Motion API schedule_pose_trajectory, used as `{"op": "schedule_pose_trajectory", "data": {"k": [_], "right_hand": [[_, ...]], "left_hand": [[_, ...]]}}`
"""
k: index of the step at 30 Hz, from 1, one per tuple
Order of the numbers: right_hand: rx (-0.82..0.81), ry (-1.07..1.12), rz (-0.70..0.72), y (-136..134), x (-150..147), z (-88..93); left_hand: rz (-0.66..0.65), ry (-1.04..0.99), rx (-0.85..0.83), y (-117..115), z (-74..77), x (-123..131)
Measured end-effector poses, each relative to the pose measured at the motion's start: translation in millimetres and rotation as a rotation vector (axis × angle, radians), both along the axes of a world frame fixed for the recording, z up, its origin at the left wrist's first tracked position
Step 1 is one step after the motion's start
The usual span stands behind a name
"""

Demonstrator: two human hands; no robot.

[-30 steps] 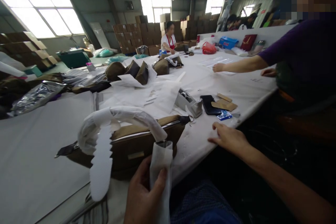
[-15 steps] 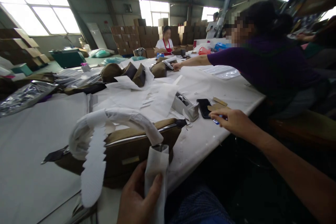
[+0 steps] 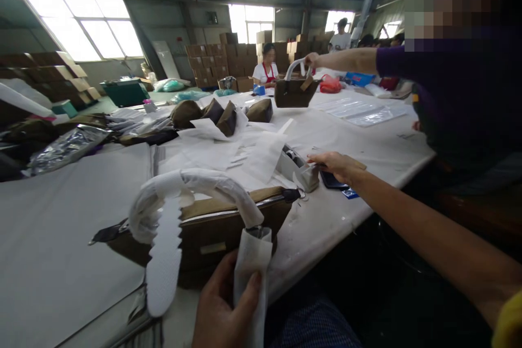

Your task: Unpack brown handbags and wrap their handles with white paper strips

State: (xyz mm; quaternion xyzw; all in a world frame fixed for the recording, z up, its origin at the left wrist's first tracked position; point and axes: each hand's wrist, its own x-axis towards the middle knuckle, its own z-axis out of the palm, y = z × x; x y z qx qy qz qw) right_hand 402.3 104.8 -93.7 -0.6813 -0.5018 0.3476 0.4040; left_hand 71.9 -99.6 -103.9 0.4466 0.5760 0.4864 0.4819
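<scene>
An olive-brown handbag (image 3: 228,239) with a silver zipper lies in front of me, tilted. Its arched handle (image 3: 212,182) is wrapped in white material, and a white notched strip (image 3: 165,261) hangs from it. My left hand (image 3: 228,299) is closed around the white-wrapped strap (image 3: 255,261) at the bag's near side. Over at the small grey box (image 3: 299,171), my right hand (image 3: 336,166) has its fingers drawn together at the box's right end; what they pinch is too small to make out. Partly under that hand lies a dark phone (image 3: 332,180) beside a blue item (image 3: 349,193).
Across the table (image 3: 367,141), a co-worker's arm (image 3: 346,58) holds up another brown bag (image 3: 296,92). White sheets (image 3: 248,152), brown pouches (image 3: 212,111) and clear plastic (image 3: 359,111) lie around. The table edge runs along my right.
My right hand has moved from beside the phone left to the grey box. The co-worker has lifted a brown bag off the table. My left hand keeps its grip.
</scene>
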Motion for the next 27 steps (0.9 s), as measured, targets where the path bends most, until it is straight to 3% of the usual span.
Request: {"op": "schedule_pose_trajectory", "data": {"k": [7,12,18,21,24,27], "right_hand": [[0.07,0.172,-0.11,-42.2,9.1,2.2],[0.026,0.221,-0.116,-59.7,7.8,-27.2],[0.154,0.143,-0.184,-52.2,2.4,-55.5],[0.241,0.041,-0.164,-71.1,-6.2,-50.1],[0.315,-0.041,-0.092,-109.8,-27.0,-32.0],[0.401,-0.104,0.11,-151.8,-59.3,-6.6]], "left_hand": [[0.016,-0.017,0.005,1.5,-5.8,0.2],[0.018,-0.02,-0.017,2.9,-5.2,0.4],[0.009,-0.006,-0.014,3.0,-2.8,0.1],[0.016,-0.03,-0.009,2.9,-2.3,1.8],[0.009,-0.04,0.002,4.1,-3.2,2.2],[-0.032,-0.036,0.007,5.8,-4.9,0.2]]}}
